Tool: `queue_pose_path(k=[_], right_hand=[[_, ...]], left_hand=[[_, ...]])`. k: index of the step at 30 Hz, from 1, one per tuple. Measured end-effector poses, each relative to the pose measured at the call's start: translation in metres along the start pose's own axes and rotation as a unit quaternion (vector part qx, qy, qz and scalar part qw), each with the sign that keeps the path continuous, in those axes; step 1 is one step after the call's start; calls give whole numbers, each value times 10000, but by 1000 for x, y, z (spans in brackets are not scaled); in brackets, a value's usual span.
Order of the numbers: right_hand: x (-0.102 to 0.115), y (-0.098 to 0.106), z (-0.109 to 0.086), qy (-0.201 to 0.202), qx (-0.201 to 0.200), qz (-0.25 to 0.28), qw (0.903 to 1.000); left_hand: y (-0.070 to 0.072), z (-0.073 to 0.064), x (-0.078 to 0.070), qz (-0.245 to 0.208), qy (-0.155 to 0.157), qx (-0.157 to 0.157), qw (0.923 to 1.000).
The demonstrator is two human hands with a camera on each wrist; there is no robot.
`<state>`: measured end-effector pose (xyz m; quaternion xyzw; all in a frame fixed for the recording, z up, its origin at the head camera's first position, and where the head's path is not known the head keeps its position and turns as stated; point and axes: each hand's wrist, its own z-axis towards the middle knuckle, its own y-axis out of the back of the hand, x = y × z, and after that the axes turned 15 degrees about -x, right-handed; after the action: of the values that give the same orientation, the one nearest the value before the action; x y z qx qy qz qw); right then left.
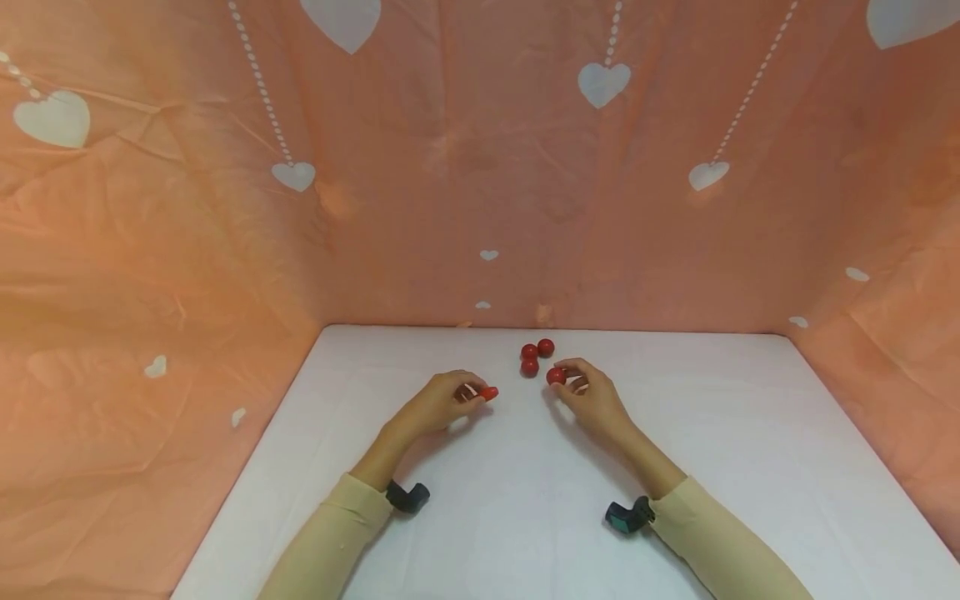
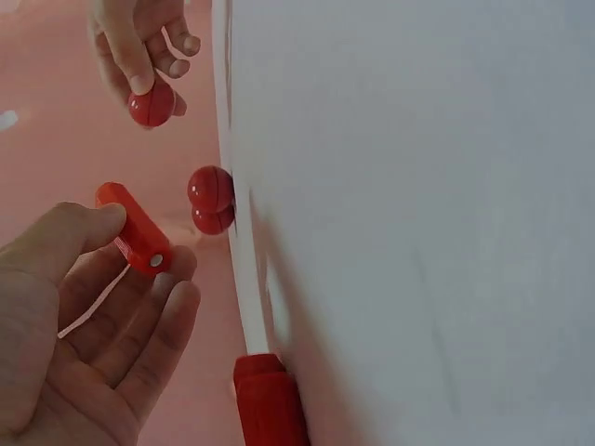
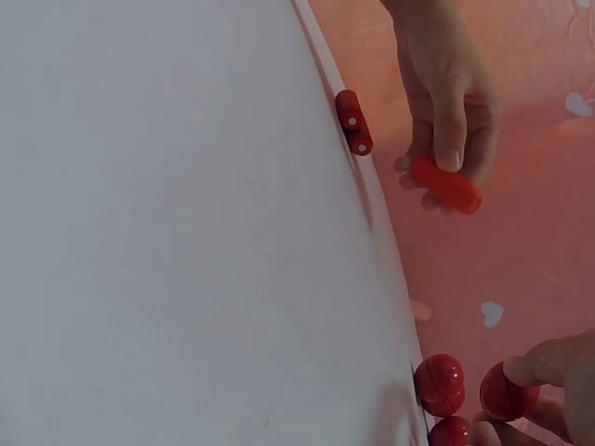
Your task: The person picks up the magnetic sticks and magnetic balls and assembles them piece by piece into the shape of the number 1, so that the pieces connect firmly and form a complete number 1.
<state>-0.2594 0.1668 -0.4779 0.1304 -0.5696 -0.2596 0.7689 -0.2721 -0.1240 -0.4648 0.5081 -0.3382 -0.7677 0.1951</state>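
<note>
My left hand [image 1: 447, 402] pinches a short red rod [image 2: 135, 228] between thumb and fingers, held above the table. The rod has a small silvery disc on its end. My right hand [image 1: 596, 402] grips a red ball [image 1: 556, 377] with its thumb and fingertips; a thin seam runs round the ball. Three more red balls [image 1: 529, 367] sit close together on the table, just left of and beyond the right hand. Two more red rods [image 3: 352, 110] lie side by side on the table in the right wrist view; the left hand hides them in the head view.
A white table [image 1: 510, 517] spreads under both hands. Behind it and at both sides hangs an orange-pink cloth [image 1: 450, 208] with white hearts. Each wrist wears a dark camera mount [image 1: 407, 497] just at the sleeve.
</note>
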Motion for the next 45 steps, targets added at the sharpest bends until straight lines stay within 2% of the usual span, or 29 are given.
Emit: queue_pose_path(k=[4,9,15,21,28,37,45], right_hand=[[3,1,-2,6,8,112,9999],[7,1,-6,-88,126,335,9993],[10,1,-10,-289,271,525,9978],[13,1,-13,-260,286,607,9974],[15,4,-16,-258,315,877,9953],[16,5,-17,-432,475,1194,9908],[15,2,-20,-377,585,1312,9889]], left_hand=[[0,-1,-5,-120,-173,52,9998],[-2,-3,-12,-53,-88,176,9998],[-6,-3,-20,182,-168,136,9996],[-11,-3,-27,355,-158,67,9992],[-16,-2,-35,379,-313,55,9988],[-22,-3,-43,491,-227,136,9984],[-25,-4,-46,443,-269,240,9984]])
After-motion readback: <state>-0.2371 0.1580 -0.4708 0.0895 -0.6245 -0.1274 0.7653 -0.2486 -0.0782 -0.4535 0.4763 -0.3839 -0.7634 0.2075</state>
